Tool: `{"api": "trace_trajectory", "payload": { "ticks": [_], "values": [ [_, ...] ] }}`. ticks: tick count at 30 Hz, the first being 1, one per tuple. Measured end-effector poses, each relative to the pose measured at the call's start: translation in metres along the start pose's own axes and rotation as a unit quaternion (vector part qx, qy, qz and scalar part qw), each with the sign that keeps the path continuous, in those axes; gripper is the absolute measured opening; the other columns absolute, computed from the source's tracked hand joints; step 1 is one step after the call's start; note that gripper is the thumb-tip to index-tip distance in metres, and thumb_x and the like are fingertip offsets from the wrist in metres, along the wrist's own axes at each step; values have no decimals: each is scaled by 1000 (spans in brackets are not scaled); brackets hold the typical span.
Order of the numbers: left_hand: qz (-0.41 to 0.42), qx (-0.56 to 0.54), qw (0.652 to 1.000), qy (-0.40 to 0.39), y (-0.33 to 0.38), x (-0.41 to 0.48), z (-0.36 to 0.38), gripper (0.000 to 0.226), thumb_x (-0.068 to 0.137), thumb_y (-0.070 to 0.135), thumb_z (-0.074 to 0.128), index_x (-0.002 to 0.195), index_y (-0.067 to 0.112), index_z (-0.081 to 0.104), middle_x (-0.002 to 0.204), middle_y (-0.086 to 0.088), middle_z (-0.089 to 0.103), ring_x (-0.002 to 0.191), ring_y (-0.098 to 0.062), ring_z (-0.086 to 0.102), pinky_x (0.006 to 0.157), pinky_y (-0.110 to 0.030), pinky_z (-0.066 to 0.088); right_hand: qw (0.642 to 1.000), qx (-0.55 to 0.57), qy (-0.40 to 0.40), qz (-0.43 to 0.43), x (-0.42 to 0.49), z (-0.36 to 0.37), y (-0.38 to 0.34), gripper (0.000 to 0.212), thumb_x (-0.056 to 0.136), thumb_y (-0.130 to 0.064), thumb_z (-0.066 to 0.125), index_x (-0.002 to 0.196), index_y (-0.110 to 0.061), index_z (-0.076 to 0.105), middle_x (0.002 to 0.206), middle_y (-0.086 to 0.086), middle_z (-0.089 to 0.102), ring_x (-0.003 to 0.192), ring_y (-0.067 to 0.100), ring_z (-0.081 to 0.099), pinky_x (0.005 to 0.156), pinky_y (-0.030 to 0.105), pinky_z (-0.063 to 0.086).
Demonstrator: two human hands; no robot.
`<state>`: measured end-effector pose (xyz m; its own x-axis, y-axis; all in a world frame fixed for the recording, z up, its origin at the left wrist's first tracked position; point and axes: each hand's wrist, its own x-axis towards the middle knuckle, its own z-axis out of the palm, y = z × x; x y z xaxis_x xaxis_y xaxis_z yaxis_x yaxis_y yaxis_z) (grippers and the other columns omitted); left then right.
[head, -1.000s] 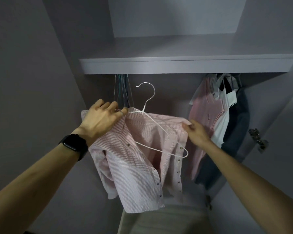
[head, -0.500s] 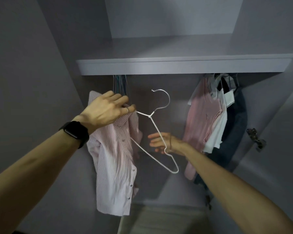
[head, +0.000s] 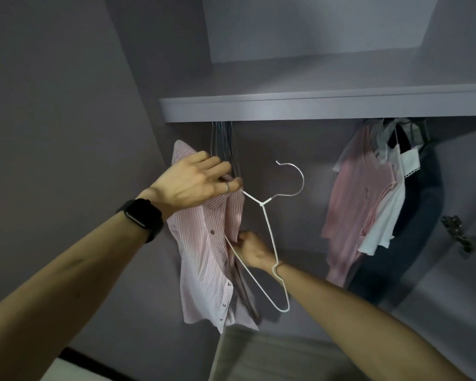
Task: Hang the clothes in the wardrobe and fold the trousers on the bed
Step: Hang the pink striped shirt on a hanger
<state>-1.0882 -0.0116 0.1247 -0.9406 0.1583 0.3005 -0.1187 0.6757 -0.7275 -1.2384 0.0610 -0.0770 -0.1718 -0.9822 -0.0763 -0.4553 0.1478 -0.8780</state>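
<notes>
A pink striped shirt (head: 204,259) hangs in a bunch from my left hand (head: 195,185), which grips its collar together with one arm of a white wire hanger (head: 267,232). The hanger tilts steeply, hook up and to the right, its lower end looped over my right wrist. My right hand (head: 252,250) reaches through the hanger and pinches the shirt's front edge about halfway down. Both hands are inside the open wardrobe, below its shelf (head: 313,105).
Several empty hangers (head: 223,149) hang under the shelf just behind my left hand. At the right hang a pink top (head: 352,204), a white garment (head: 388,215) and dark clothes (head: 421,215). A door hinge (head: 456,232) sits at the far right.
My right hand let go of the shirt's right shoulder, so the shirt dropped into a bunch. That hand then went through the hanger and took hold of the shirt's front edge.
</notes>
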Motion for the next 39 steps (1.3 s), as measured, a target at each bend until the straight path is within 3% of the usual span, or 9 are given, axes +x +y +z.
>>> {"api": "trace_trajectory", "payload": {
  "ticks": [2,4,9,16,21,25,31,36,39],
  "values": [
    [1,2,1000,2,2,0,-1,33,96,0,46,124,16,55,84,-5,52,67,-24,49,66,-37,41,1000,10,1,15,4,1,-3,36,97,-25,67,88,10,69,91,28,72,82,16,62,67,36,48],
    [-10,1,1000,-2,2,-5,-1,34,95,0,46,124,16,54,84,-6,54,66,-24,50,66,-37,41,999,-4,10,37,1,-9,-6,36,100,-32,59,96,2,68,92,21,72,81,20,65,73,31,51],
    [-56,1,998,-36,6,-40,15,37,93,4,37,126,16,50,83,-9,57,64,-25,54,63,-38,43,978,-195,56,37,-13,-71,27,47,106,-38,45,135,-3,53,131,24,63,120,43,58,95,41,44],
    [-122,49,990,-41,42,-19,46,42,90,6,37,114,14,70,80,-6,57,63,-24,55,63,-37,44,943,-296,150,29,-25,-157,27,21,106,-38,37,107,-18,47,107,20,68,98,44,64,75,47,52],
    [-211,106,964,-122,46,17,62,24,90,16,55,107,19,71,83,-3,60,62,-23,57,67,-37,42,920,-350,175,-12,-35,-192,-3,23,108,-38,35,118,-23,49,112,14,69,98,40,65,69,40,44],
    [-239,127,947,-173,54,47,63,27,82,18,51,99,22,72,81,2,57,55,-17,54,71,-34,39,918,-339,203,-24,-35,-216,-27,23,107,-33,38,121,-23,54,113,15,69,101,41,62,70,37,38],
    [-231,138,941,-206,50,66,61,32,85,16,46,106,20,70,84,2,54,51,-15,47,68,-34,35,910,-353,214,-21,-32,-263,-52,23,106,-43,39,115,-31,57,104,10,72,99,39,65,81,45,52],
    [-182,202,931,-243,38,97,52,25,84,7,50,87,22,70,77,3,43,50,-16,28,65,-35,28,893,-396,214,-21,-25,-268,-67,23,105,-42,39,115,-28,55,105,16,71,100,42,65,78,42,49],
    [-222,159,921,-277,49,124,51,24,88,7,50,89,23,67,78,2,39,49,-13,21,64,-34,28,928,-312,203,-11,-18,-236,-89,21,104,-31,42,108,-16,57,117,20,67,108,42,62,80,41,46]
  ]
}}
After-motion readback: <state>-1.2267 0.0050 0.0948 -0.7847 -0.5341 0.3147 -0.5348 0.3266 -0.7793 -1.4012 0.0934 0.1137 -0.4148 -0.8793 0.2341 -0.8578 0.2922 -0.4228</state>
